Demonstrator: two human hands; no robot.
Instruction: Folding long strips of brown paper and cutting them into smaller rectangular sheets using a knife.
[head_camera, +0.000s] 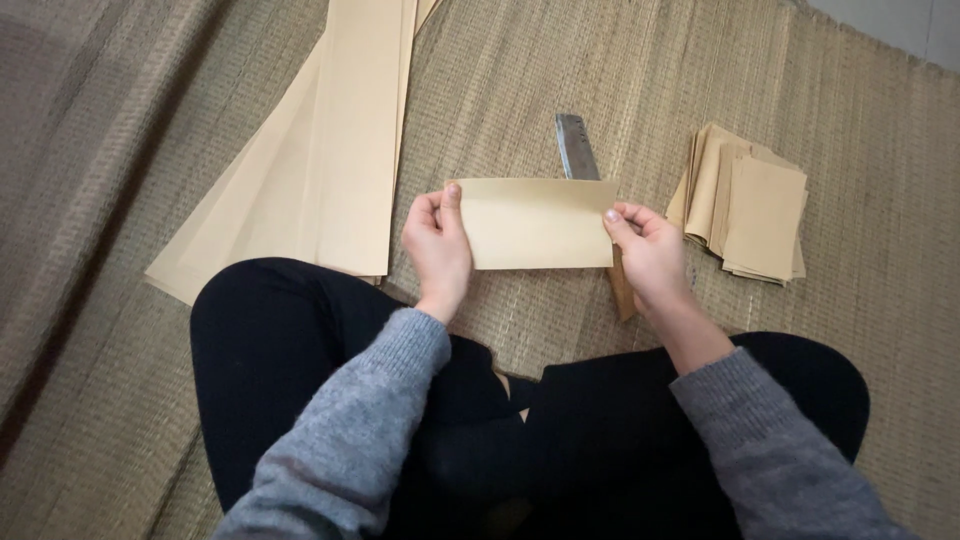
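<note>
I hold a folded tan paper rectangle (535, 222) flat in front of me, above a woven straw mat (560, 70). My left hand (438, 247) pinches its left edge, thumb on top. My right hand (648, 250) pinches its right edge. Behind the paper a knife lies on the mat: its metal blade (574, 146) sticks out above the paper, and its wooden handle (622, 292) shows below, beside my right wrist.
A stack of long tan paper strips (320, 150) lies at the upper left, reaching my left knee. A pile of small folded tan pieces (750, 205) sits at the right. My crossed legs in black trousers (300, 350) fill the foreground.
</note>
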